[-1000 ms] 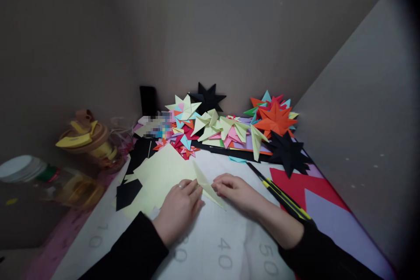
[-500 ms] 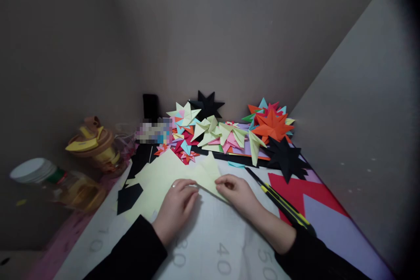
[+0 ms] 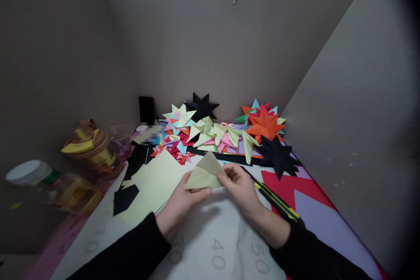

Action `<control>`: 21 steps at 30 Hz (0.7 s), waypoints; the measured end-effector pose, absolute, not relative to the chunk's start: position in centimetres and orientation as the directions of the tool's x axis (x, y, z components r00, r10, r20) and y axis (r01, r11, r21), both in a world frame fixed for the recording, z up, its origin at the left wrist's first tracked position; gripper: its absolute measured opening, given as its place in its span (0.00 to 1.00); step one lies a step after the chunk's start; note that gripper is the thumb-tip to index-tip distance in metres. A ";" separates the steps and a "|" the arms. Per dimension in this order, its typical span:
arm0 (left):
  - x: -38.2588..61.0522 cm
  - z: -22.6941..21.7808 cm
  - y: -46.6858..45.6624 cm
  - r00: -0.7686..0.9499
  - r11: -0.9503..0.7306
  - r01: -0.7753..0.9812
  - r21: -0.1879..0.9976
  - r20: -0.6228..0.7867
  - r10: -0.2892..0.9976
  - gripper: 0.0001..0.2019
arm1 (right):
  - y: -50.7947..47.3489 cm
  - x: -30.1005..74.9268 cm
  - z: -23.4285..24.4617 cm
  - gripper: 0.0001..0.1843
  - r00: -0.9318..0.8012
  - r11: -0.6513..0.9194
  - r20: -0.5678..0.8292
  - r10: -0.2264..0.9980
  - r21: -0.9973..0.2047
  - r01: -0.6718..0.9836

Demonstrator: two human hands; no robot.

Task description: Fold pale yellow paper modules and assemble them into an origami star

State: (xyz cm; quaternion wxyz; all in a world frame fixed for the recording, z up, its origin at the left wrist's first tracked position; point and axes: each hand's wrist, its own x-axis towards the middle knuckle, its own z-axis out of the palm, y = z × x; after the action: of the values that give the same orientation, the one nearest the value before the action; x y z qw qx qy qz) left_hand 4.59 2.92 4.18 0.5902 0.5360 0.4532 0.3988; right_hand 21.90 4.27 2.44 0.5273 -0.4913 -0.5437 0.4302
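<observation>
Where fingers (image 3: 227, 182) pinch, pale paper (image 3: 205, 172) seems folded

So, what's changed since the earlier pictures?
The pale yellow folded paper has turned to show a triangular face and seems lifted off the white mat. The left hand now grips its left side, thumb along the lower edge; the right hand still holds its right side. The orange star and red sheet stayed put.

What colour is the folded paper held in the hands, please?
The folded paper is pale yellow-green, seen best in the head view.
</observation>
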 end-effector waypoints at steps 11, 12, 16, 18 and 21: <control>6.9 2.6 5.8 0.140 0.025 -0.152 0.988 -0.003 0.990 0.17 | 5.2 22.1 1.7 0.18 -0.062 -0.096 -0.091 0.994 -0.992 -0.079; 6.8 2.4 5.9 0.157 0.031 -0.157 0.987 -0.006 0.988 0.18 | 5.4 22.3 1.6 0.18 -0.060 -0.128 -0.123 0.991 -0.988 -0.086; 5.4 2.7 6.8 0.091 0.020 -0.123 0.992 -0.009 0.996 0.26 | 6.4 23.6 2.0 0.17 0.065 -0.093 -0.098 0.993 -0.992 -0.082; 4.2 3.9 7.7 -0.034 -0.071 -0.110 0.991 0.067 0.997 0.27 | 6.7 24.4 2.7 0.17 0.068 -0.088 -0.089 0.994 -0.996 -0.022; 2.6 6.5 8.8 0.059 -0.196 -0.063 0.979 0.199 0.978 0.26 | 6.6 25.2 4.3 0.16 -0.053 -0.074 -0.084 0.995 -0.983 0.169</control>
State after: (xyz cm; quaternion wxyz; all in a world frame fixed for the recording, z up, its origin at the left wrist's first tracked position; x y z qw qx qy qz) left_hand 2.57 8.78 6.50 0.4780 0.5488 0.4168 0.5447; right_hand 25.22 6.59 4.28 0.4208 -0.5445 -0.5346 0.4906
